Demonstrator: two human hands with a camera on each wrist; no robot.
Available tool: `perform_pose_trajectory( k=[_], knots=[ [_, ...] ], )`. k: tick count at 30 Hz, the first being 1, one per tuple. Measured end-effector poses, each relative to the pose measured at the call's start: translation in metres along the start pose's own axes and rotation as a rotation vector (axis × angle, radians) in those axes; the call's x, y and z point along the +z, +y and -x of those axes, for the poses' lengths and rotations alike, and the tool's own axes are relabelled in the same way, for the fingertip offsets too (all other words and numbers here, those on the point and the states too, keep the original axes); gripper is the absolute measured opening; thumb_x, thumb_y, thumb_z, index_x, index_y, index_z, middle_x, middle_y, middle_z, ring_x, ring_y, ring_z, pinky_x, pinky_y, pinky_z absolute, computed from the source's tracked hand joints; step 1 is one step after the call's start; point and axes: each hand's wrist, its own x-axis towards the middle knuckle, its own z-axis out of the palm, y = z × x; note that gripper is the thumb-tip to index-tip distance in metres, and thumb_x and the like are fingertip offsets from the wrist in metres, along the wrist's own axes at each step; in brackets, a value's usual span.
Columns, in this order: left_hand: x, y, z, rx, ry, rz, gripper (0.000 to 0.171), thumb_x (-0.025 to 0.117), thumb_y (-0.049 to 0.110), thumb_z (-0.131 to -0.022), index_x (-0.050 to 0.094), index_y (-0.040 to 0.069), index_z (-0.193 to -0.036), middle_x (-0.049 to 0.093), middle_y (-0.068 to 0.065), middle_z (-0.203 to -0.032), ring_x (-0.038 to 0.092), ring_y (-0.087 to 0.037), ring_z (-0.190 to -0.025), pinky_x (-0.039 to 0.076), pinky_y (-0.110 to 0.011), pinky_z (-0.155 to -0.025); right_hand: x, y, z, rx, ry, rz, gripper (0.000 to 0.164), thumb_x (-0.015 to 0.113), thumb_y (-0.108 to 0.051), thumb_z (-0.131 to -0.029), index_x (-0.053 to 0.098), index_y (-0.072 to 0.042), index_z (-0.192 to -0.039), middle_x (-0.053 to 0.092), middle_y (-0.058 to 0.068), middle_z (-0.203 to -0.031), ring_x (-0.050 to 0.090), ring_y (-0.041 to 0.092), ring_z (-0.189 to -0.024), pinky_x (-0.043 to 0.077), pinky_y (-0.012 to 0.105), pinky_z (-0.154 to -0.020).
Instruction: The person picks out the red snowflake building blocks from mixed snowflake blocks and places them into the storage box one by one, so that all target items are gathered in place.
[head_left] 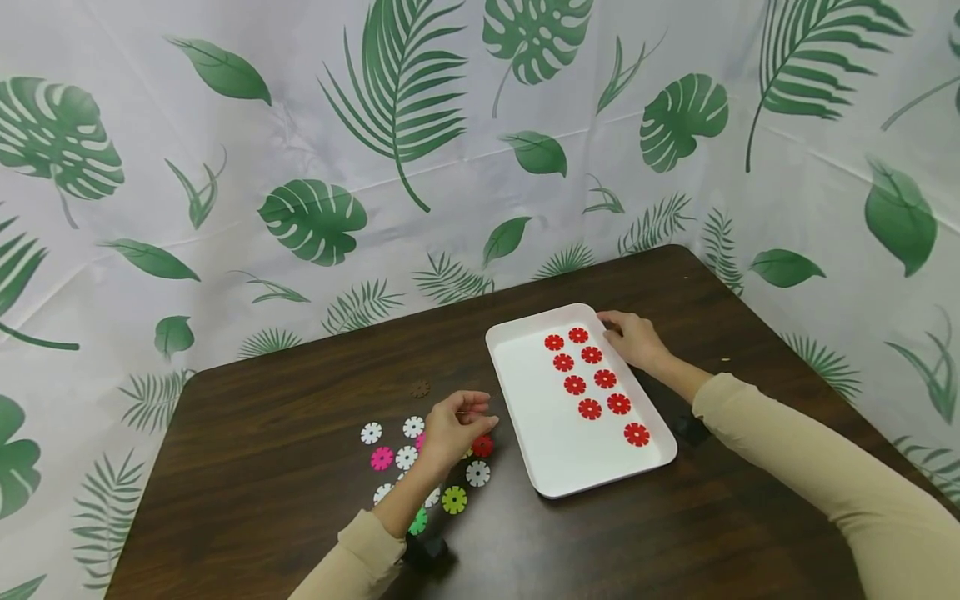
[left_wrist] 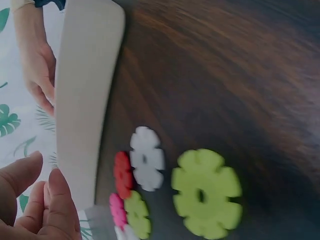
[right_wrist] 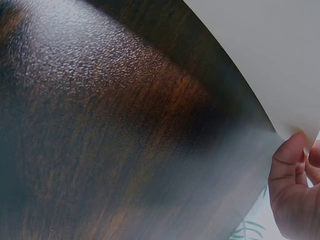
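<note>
A white tray [head_left: 525, 417] lies on the table with several red notched discs [head_left: 574, 385] in two rows on its right side. My right hand [head_left: 636, 340] pinches the tray's rim at the far right corner, thumb and fingers also visible on it in the right wrist view. Between the tray and a loose spread of discs, my left hand [head_left: 453, 429] hovers, thumb and fingers apart with no disc showing between them. Beneath and around it lie white discs [head_left: 477, 473], a red disc [head_left: 483, 446], a yellow-green disc [left_wrist: 206, 195] and a pink disc [head_left: 382, 458], some hidden by the hand.
A brown disc [head_left: 420, 388] sits apart from the others on the dark wooden table [head_left: 285, 467]. A green disc [head_left: 418, 522] shows beside the left wrist. Behind the table hangs a white leaf-patterned cloth [head_left: 240, 150].
</note>
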Motion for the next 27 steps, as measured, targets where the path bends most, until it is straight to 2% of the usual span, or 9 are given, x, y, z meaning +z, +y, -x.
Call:
perform_pose_trajectory(
  k=[3, 5, 8, 10, 18, 27],
  knots=[
    [-0.004, 0.005, 0.006, -0.003, -0.011, -0.016, 0.031, 0.073, -0.001, -0.078, 0.062, -0.009, -0.106, 0.064, -0.027, -0.100, 0.063, -0.024, -0.082, 0.050, -0.016, -0.062, 0.001, 0.000, 0.000, -0.001, 0.000, -0.001, 0.041, 0.050, -0.005, -0.096, 0.044, 0.005, -0.135, 0.053, 0.029, -0.126, 0.060, 0.032, -0.087, 0.055, 0.041, -0.076],
    [-0.006, 0.002, 0.008, -0.002, -0.008, -0.029, 0.031, 0.073, -0.001, -0.077, 0.063, -0.009, -0.105, 0.064, -0.027, -0.098, 0.064, -0.026, -0.082, 0.051, -0.016, -0.063, 0.001, 0.001, -0.001, -0.001, 0.000, -0.001, 0.041, 0.049, -0.005, -0.096, 0.044, 0.005, -0.135, 0.053, 0.029, -0.126, 0.060, 0.032, -0.087, 0.055, 0.041, -0.076],
    [-0.008, -0.001, 0.010, -0.018, -0.006, -0.060, 0.032, 0.074, 0.000, -0.076, 0.064, -0.008, -0.105, 0.065, -0.025, -0.097, 0.064, -0.026, -0.083, 0.051, -0.017, -0.064, 0.001, 0.001, -0.001, 0.003, -0.003, -0.006, 0.041, 0.050, -0.006, -0.096, 0.043, 0.005, -0.135, 0.053, 0.029, -0.126, 0.060, 0.032, -0.087, 0.055, 0.041, -0.076],
    [-0.008, -0.012, 0.008, -0.022, -0.009, -0.085, 0.034, 0.076, 0.003, -0.076, 0.064, -0.006, -0.106, 0.067, -0.021, -0.097, 0.064, -0.021, -0.082, 0.052, -0.018, -0.064, 0.001, 0.001, -0.001, 0.008, -0.006, -0.010, 0.041, 0.049, -0.006, -0.096, 0.043, 0.005, -0.136, 0.053, 0.029, -0.126, 0.060, 0.032, -0.087, 0.055, 0.041, -0.077],
    [-0.009, -0.020, 0.012, -0.019, -0.036, -0.131, 0.036, 0.077, 0.003, -0.074, 0.065, -0.005, -0.107, 0.068, -0.020, -0.101, 0.067, -0.024, -0.083, 0.053, -0.020, -0.064, 0.001, 0.001, 0.000, 0.007, -0.006, -0.017, 0.041, 0.049, -0.006, -0.096, 0.043, 0.005, -0.136, 0.052, 0.029, -0.127, 0.061, 0.033, -0.089, 0.055, 0.043, -0.079],
    [-0.008, -0.028, 0.013, -0.001, -0.017, -0.189, 0.036, 0.081, 0.006, -0.071, 0.067, -0.003, -0.103, 0.069, -0.017, -0.098, 0.067, -0.023, -0.081, 0.052, -0.019, -0.061, 0.000, 0.000, 0.001, 0.006, -0.007, -0.019, 0.041, 0.049, -0.006, -0.096, 0.044, 0.005, -0.135, 0.053, 0.029, -0.126, 0.060, 0.033, -0.087, 0.055, 0.043, -0.077]
  ],
)
